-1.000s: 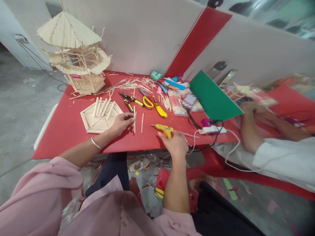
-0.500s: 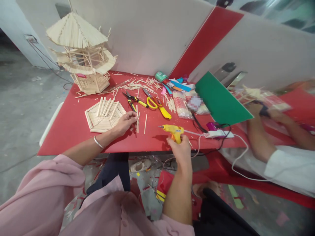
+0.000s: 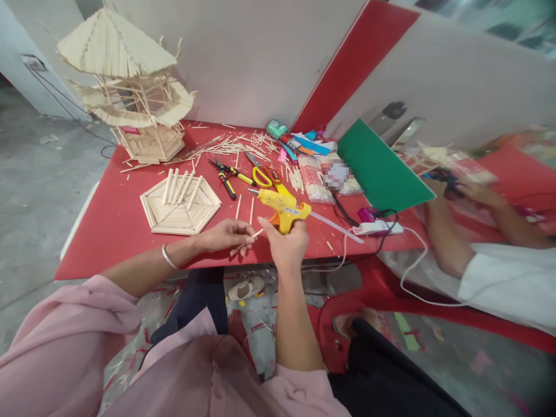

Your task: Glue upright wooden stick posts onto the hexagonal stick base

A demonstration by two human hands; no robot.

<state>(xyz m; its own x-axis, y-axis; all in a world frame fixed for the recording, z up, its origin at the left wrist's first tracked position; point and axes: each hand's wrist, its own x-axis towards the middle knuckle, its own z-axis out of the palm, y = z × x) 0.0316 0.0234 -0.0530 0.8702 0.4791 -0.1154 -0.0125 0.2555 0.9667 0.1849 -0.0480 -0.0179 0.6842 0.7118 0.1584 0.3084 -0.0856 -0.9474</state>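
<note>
My left hand (image 3: 231,236) pinches a thin wooden stick (image 3: 258,234) near the table's front edge. The stick's far end reaches close to my right hand (image 3: 290,242), which is wrapped round a yellow hot glue gun (image 3: 283,207). The gun's nozzle points left, and a clear glue stick (image 3: 334,225) juts from its back. Two loose sticks (image 3: 252,210) lie just beyond my hands. Left of them sits a hexagonal stick panel (image 3: 182,217) with several short sticks standing along its far part.
A pagoda model of sticks (image 3: 160,147) stands at the back left. Pliers (image 3: 226,184), scissors (image 3: 260,175), scattered sticks (image 3: 243,146) and bagged sticks (image 3: 316,184) lie farther back. A green board (image 3: 382,168), power strip (image 3: 377,227) and cords are right, beside a co-worker's arms (image 3: 447,231).
My left hand has drawn a stick toward the table's front edge. My right hand has raised the glue gun and carried it left, close to my left hand.
</note>
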